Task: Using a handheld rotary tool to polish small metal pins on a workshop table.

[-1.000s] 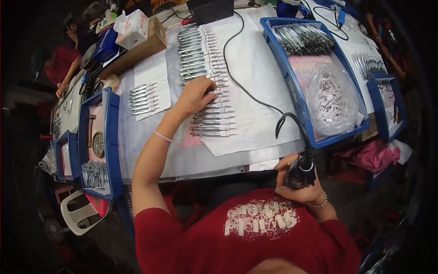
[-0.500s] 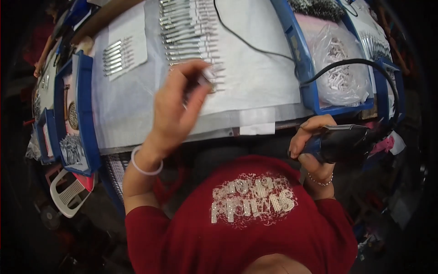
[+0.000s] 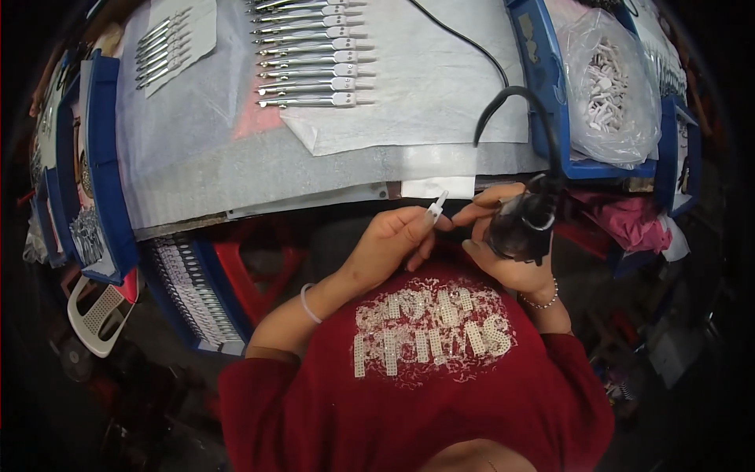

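Note:
My left hand (image 3: 399, 240) is closed, pinching a small white plastic piece with a narrow tip (image 3: 437, 206) between thumb and forefinger. Whatever part of it lies inside the fingers is hidden. Right beside it, my right hand (image 3: 511, 275) is wrapped round a black corded power tool (image 3: 523, 224); its working end cannot be made out. Both hands are in front of the table edge, above my red shirt. On the table, silver drawing compasses with white ends (image 3: 311, 72) lie side by side in a row, their white ends to the right.
A smaller group of metal pieces (image 3: 163, 49) lies on white paper at the far left. Right of the sheet, a blue tray (image 3: 560, 118) holds a clear bag of small white parts (image 3: 609, 90). Blue trays (image 3: 106, 165) line the left edge. The tool's black cable (image 3: 464, 39) crosses the table.
My left hand has come down from the row of compasses to the table's front edge. My right hand has brought the power tool leftward beside it. The view has shifted.

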`<act>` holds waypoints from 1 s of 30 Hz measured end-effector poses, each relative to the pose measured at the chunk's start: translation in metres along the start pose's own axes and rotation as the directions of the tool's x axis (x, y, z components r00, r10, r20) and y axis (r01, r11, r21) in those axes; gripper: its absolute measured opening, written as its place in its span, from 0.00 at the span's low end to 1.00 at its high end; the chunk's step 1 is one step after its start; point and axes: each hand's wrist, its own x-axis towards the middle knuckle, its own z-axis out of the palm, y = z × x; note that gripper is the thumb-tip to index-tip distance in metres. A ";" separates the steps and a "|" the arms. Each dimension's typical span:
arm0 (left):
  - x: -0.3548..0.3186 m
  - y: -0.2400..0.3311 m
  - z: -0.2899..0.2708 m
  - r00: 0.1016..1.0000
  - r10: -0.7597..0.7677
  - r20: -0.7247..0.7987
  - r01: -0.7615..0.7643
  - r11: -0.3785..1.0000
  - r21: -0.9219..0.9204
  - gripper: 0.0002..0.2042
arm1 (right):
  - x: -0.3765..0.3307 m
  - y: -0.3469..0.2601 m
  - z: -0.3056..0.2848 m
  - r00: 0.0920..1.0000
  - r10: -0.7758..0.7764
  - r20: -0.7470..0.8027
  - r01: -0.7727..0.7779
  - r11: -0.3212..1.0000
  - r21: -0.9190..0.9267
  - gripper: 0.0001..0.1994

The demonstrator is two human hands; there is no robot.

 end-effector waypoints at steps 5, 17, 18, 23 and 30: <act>0.010 -0.007 0.004 0.998 -0.039 -0.052 0.024 0.964 -0.266 0.23 | 0.004 0.015 -0.003 0.998 -0.044 -0.043 0.039 0.994 -0.107 0.19; 0.019 -0.027 0.011 0.993 -0.050 -0.109 -0.021 0.823 -0.567 0.21 | 0.014 0.023 -0.006 0.996 0.076 -0.055 -0.085 0.979 -0.183 0.18; 0.019 -0.027 0.011 0.994 -0.045 -0.101 -0.022 0.815 -0.579 0.21 | 0.015 0.023 -0.007 0.996 0.077 -0.054 -0.086 0.979 -0.183 0.18; 0.019 -0.027 0.008 0.998 -0.019 -0.054 -0.017 0.803 -0.596 0.20 | 0.016 0.018 -0.009 0.998 0.058 -0.011 -0.059 0.966 -0.253 0.17; 0.021 -0.026 0.007 0.996 -0.027 -0.089 -0.033 0.794 -0.607 0.20 | 0.014 0.017 -0.004 0.998 0.029 0.053 -0.022 0.991 -0.136 0.20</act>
